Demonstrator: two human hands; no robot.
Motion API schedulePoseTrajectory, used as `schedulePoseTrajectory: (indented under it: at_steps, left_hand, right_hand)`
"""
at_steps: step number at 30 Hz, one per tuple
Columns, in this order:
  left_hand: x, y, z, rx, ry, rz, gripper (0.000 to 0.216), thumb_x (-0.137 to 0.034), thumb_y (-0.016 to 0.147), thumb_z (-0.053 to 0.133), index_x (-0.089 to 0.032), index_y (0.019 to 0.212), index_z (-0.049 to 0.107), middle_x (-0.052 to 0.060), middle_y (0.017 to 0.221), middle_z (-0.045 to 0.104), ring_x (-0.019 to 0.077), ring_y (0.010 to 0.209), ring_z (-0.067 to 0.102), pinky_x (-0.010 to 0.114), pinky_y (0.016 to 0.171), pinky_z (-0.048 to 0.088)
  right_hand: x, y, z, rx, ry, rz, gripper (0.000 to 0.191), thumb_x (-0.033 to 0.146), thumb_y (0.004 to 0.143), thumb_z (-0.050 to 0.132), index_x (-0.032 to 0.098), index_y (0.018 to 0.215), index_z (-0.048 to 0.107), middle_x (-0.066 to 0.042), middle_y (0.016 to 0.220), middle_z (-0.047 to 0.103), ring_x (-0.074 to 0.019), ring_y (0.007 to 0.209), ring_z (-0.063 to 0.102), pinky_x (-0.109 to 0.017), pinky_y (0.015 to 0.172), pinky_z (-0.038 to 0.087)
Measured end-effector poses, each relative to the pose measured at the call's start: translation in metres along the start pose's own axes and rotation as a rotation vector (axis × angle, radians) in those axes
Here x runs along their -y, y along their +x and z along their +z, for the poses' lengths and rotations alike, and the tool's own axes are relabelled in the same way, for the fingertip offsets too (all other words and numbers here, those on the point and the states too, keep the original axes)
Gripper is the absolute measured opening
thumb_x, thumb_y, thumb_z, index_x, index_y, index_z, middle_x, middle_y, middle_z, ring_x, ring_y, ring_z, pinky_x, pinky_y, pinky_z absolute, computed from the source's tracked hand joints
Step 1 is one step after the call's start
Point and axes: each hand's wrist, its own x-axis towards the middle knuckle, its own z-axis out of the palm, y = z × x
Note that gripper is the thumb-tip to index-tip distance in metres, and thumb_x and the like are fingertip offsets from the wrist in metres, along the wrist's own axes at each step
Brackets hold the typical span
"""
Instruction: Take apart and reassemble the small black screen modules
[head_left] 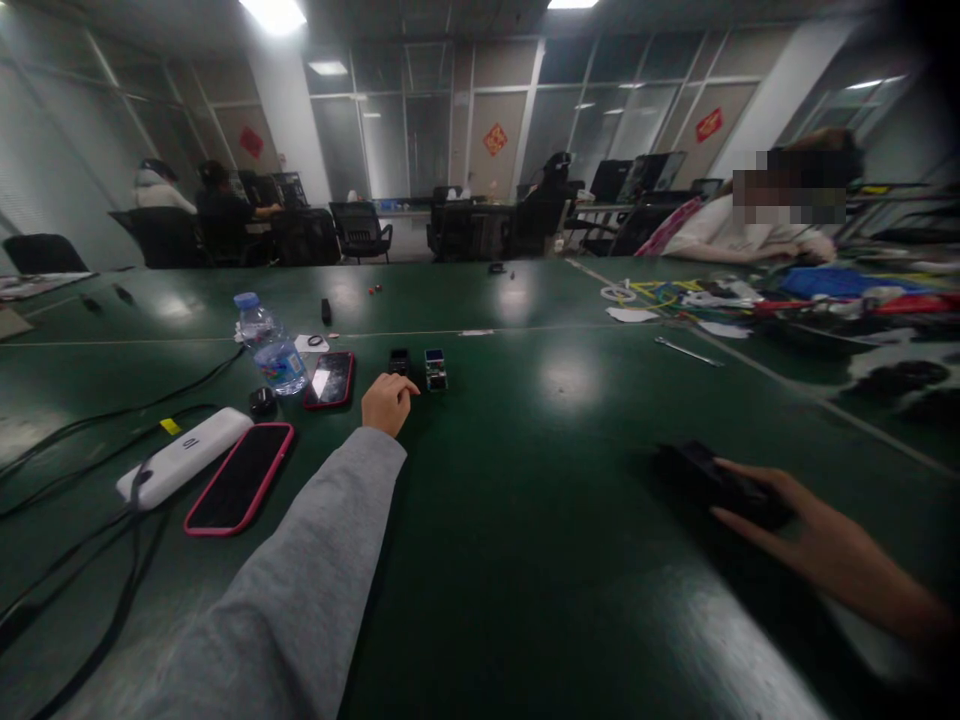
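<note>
At the middle of the green table (525,480), my left hand (386,405) reaches out from a grey sleeve, its fingers curled over the near end of a small black device (400,358). The fingertips' hold on it is partly hidden. Just right of that lies a small device with a screen and bare circuit parts (436,370), apart from the hand. Over on the right, my right hand (799,530) grips a dark, blocky object (720,480) between thumb and fingers, low at the table surface. Blur hides what kind of object this is.
On the left are a water bottle (270,345), a red-edged phone (330,380), a pink-cased phone (241,480), a white power bank (187,455) and black cables (135,570). A wrench-like metal tool (688,351) and cluttered cables (690,293) lie right, near a seated person (720,235).
</note>
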Motion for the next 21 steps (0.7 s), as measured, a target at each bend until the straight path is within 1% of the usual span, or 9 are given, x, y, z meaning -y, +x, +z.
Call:
schedulePoseTrajectory:
  at_steps: [1,3,5,7,10,13,16,18,21]
  left_hand:
    - [0.000,0.000,0.000,0.003,0.000,0.001,0.028,-0.006,0.084,0.048,-0.023,0.075,0.069,0.001,0.083,0.069,0.0189,0.085,0.060,0.032,0.077,0.049]
    - [0.000,0.000,0.000,0.015,-0.001,0.005,0.028,-0.006,0.085,0.048,-0.023,0.076,0.069,0.002,0.084,0.069,0.0188,0.086,0.060,0.032,0.078,0.049]
    - [0.000,0.000,-0.001,0.023,0.002,-0.004,0.028,-0.007,0.085,0.047,-0.022,0.077,0.069,0.002,0.085,0.069,0.0188,0.086,0.061,0.032,0.078,0.049]
    - [0.000,0.000,-0.001,0.027,0.006,-0.020,0.027,-0.008,0.086,0.048,-0.022,0.077,0.069,0.002,0.085,0.069,0.0189,0.086,0.061,0.032,0.077,0.049]
    - [0.000,-0.001,-0.001,0.034,0.009,-0.027,0.025,-0.009,0.086,0.049,-0.022,0.078,0.069,0.002,0.086,0.069,0.0190,0.086,0.061,0.033,0.077,0.050]
    - [0.001,0.000,0.000,0.038,-0.001,-0.022,0.025,-0.008,0.086,0.049,-0.022,0.078,0.068,0.003,0.085,0.069,0.0188,0.086,0.061,0.032,0.076,0.050]
    - [0.001,0.000,0.000,0.052,-0.010,-0.019,0.025,-0.008,0.085,0.049,-0.022,0.078,0.068,0.002,0.084,0.069,0.0186,0.085,0.060,0.032,0.075,0.050]
    - [0.001,0.000,-0.001,0.059,-0.007,-0.019,0.025,-0.008,0.086,0.049,-0.022,0.078,0.068,0.003,0.084,0.068,0.0186,0.085,0.060,0.032,0.076,0.050]
    - [0.000,0.000,-0.001,0.073,-0.003,-0.012,0.025,-0.009,0.086,0.048,-0.022,0.079,0.068,0.003,0.086,0.068,0.0186,0.086,0.060,0.033,0.077,0.050]
  right_hand:
    - [0.011,0.009,0.013,0.107,0.039,-0.023,0.070,0.077,0.070,0.062,0.036,0.125,0.056,-0.018,0.110,0.063,-0.0310,0.086,0.064,-0.048,0.073,0.050]
    - [0.047,0.029,0.043,0.226,0.071,-0.097,0.065,0.065,0.082,0.057,0.030,0.136,0.046,-0.014,0.123,0.058,-0.0295,0.101,0.061,-0.046,0.085,0.051]
    - [0.092,0.051,0.073,0.256,0.069,-0.212,0.062,0.055,0.088,0.053,0.026,0.141,0.039,-0.012,0.127,0.054,-0.0281,0.107,0.058,-0.045,0.092,0.049]
    - [0.132,0.072,0.104,0.288,0.050,-0.304,0.062,0.047,0.091,0.049,0.023,0.146,0.033,-0.012,0.125,0.053,-0.0267,0.107,0.056,-0.044,0.092,0.049]
    - [0.172,0.102,0.147,0.307,0.019,-0.358,0.068,0.039,0.091,0.051,0.018,0.151,0.025,-0.013,0.120,0.053,-0.0253,0.102,0.056,-0.039,0.086,0.051]
    - [0.191,0.126,0.184,0.226,-0.049,-0.347,0.070,0.038,0.092,0.051,0.016,0.152,0.023,-0.014,0.115,0.054,-0.0262,0.100,0.055,-0.038,0.084,0.050]
    - [0.200,0.142,0.209,0.139,-0.131,-0.310,0.069,0.046,0.093,0.051,0.016,0.150,0.027,-0.015,0.111,0.055,-0.0286,0.099,0.054,-0.040,0.082,0.048]
    - [0.203,0.147,0.217,0.109,-0.175,-0.289,0.073,0.053,0.091,0.053,0.017,0.150,0.028,-0.015,0.110,0.055,-0.0305,0.100,0.053,-0.042,0.081,0.048]
    - [0.205,0.147,0.218,0.108,-0.180,-0.303,0.082,0.059,0.088,0.055,0.019,0.152,0.023,-0.016,0.111,0.054,-0.0315,0.100,0.052,-0.043,0.081,0.047]
